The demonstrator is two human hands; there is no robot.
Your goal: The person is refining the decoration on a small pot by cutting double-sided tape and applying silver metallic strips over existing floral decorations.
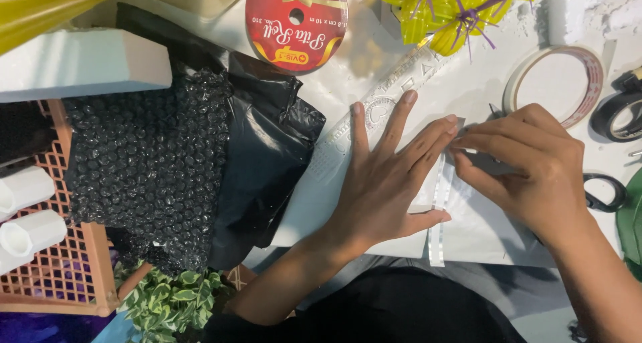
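White sheet [481, 229] lay pinned under the flat, open left hand [388, 176]; right hand [528, 169] pinched a blade, which might slip off the ruler [374, 116].

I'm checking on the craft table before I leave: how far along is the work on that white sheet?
Done: a narrow strip already lies down the white sheet. In hand: the left hand presses flat on the sheet and the clear ruler; the right hand pinches the strip's top end. Left: the tape roll and ribbon spool lie aside.
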